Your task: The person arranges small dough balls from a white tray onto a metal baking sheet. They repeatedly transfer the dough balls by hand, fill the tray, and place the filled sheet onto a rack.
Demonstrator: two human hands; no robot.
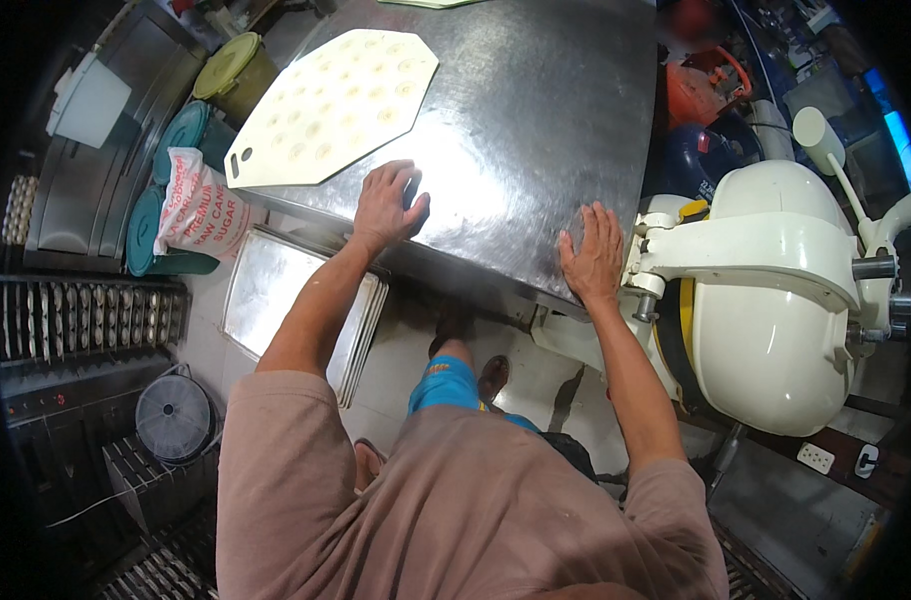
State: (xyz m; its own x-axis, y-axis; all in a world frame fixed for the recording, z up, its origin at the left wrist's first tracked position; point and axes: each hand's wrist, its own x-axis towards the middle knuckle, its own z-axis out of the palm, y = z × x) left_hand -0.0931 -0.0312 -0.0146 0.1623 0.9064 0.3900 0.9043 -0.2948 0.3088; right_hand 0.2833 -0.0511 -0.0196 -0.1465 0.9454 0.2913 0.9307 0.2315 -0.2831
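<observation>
My left hand [386, 201] rests near the front edge of a stainless steel table [530, 97], its thumb spread from the fingers and nothing in it. Just beyond it, at the table's left, lies a pale board [335, 105] with rows of round marks on its face and two holes at its near corner. My right hand [595, 253] lies palm down on the steel near the right front corner, fingers extended, holding nothing. Part of another pale green sheet [433, 2] shows at the far edge of the view.
A large cream-coloured machine [778, 300] stands close on the right. Stacked metal trays [275, 292] lean below the table at left, beside a sugar sack [204, 206] and lidded bins [146, 229]. A round fan [173, 418] stands at lower left.
</observation>
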